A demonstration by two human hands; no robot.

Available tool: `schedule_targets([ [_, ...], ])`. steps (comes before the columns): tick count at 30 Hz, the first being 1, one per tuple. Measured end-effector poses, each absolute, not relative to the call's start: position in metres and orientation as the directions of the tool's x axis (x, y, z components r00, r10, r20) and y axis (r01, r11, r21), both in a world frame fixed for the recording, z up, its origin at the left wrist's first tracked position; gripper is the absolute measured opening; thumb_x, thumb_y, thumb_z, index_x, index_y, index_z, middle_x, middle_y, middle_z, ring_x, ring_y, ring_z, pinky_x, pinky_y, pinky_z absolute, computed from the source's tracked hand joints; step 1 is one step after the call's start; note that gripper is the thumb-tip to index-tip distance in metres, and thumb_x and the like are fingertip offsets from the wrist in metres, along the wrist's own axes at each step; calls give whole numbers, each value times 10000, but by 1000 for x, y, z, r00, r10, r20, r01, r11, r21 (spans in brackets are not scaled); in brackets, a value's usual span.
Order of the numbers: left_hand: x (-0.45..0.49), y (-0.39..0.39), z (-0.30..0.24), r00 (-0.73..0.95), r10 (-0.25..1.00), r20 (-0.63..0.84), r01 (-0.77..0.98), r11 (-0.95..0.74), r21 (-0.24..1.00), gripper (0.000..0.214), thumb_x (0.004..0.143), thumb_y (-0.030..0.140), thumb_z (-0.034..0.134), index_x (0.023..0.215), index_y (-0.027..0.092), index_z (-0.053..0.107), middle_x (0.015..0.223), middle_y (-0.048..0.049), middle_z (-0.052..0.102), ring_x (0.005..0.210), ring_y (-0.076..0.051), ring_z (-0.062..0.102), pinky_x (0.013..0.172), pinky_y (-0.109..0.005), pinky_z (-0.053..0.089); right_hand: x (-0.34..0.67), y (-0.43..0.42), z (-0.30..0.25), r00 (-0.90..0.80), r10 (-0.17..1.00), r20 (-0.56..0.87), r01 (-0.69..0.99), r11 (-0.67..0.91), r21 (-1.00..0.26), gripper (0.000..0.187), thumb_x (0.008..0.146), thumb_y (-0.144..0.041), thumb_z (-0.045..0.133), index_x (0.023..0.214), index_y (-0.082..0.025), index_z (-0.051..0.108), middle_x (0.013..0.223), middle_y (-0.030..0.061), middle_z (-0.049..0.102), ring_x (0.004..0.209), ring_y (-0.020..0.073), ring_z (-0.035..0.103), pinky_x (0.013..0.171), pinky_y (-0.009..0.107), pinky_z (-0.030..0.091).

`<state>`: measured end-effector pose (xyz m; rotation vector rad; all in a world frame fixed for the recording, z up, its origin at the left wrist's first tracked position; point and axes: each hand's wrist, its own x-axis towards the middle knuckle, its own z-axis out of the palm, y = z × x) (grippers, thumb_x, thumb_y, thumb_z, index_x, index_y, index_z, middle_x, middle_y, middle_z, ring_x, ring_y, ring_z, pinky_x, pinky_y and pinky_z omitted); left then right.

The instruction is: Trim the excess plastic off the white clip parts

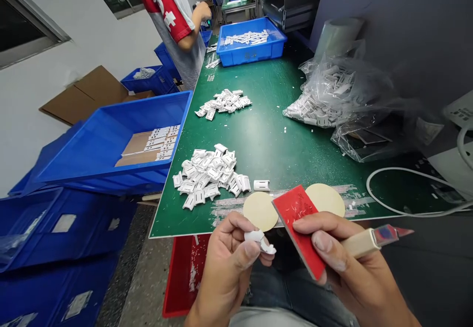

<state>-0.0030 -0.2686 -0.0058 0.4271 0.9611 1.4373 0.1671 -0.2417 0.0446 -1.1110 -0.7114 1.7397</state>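
Note:
My left hand (225, 263) pinches a small white plastic part (259, 241) between thumb and fingers, just off the front edge of the green mat (266, 140). My right hand (332, 253) grips a flat red sanding block (297, 223) together with a craft knife (377, 238), whose cream handle and metal blade point right. Two round beige discs (260, 211) lie just beyond my hands. To the left of them sits a heap of white plastic parts (209, 172), with one loose part (261, 185) beside it. A smaller heap (223, 103) lies farther up the mat.
A blue crate (251, 41) of white parts stands at the mat's far end. A plastic bag of parts (321, 95) and a tape roll (338, 36) lie right. Blue crates (111, 145) line the left, a red crate (185, 273) sits below, and a co-worker (173, 21) stands beyond.

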Motion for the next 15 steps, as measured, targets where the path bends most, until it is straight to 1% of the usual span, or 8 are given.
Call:
schedule_targets([
  [2,-4,-269,-9,-220,947,-233,-528,84,845,390,721,430,1035,857,209,744,720,-26,784,614,-168,751,580,-231,603,168,-242,40,-169,913,-372,-388,-408,-826,321,758,-617,968,869,-319,926,567,-33,547,512,89,455,534,219,438],
  [3,-4,-269,-9,-301,939,-164,-425,22,905,343,741,399,1026,848,208,761,759,-42,802,664,-182,775,624,-248,630,170,-241,37,-154,919,-363,-371,-394,-841,332,767,-616,962,910,-318,926,584,-32,554,529,100,468,545,226,444],
  [5,-3,-270,-8,-475,877,72,-127,-149,981,200,801,263,984,831,215,793,843,-58,836,793,-203,811,776,-300,681,176,-237,28,-124,943,-310,-321,-334,-886,385,786,-620,946,1027,-321,915,655,-23,603,571,117,486,578,237,461],
  [7,-2,-271,-5,-527,756,389,208,-329,921,183,827,82,917,874,228,819,914,-39,857,891,-206,826,902,-349,695,183,-234,19,-155,963,-222,-283,-258,-924,452,832,-666,879,1123,-322,888,767,2,684,605,135,510,608,255,487],
  [9,-2,-271,-3,-449,646,618,436,-445,782,316,806,-54,864,959,220,825,980,-15,868,925,-196,834,931,-359,705,189,-234,14,-218,963,-162,-262,-217,-940,478,917,-720,741,1133,-312,866,860,31,744,619,155,527,630,283,518],
  [11,-4,-271,-3,-356,604,713,534,-495,686,382,779,-117,845,1003,192,816,1018,-9,870,936,-186,837,913,-339,714,192,-239,13,-230,958,-170,-173,-213,-962,466,1013,-699,598,1056,-306,846,922,47,781,678,184,590,695,307,569],
  [12,-4,-271,-3,-343,601,721,547,-496,674,386,774,-125,845,1007,181,811,1023,-9,870,935,-180,836,904,-326,716,193,-243,14,-210,959,-191,-92,-214,-973,449,1047,-666,559,1039,-311,835,977,48,797,759,202,647,772,314,599],
  [15,-3,-273,-3,-380,620,687,518,-473,713,396,784,-120,842,1046,173,799,1013,-5,872,904,-169,840,881,-308,723,194,-252,18,-215,967,-138,200,-95,-975,352,1103,-542,547,1164,-342,830,1233,44,821,1152,258,752,1067,350,602],
])
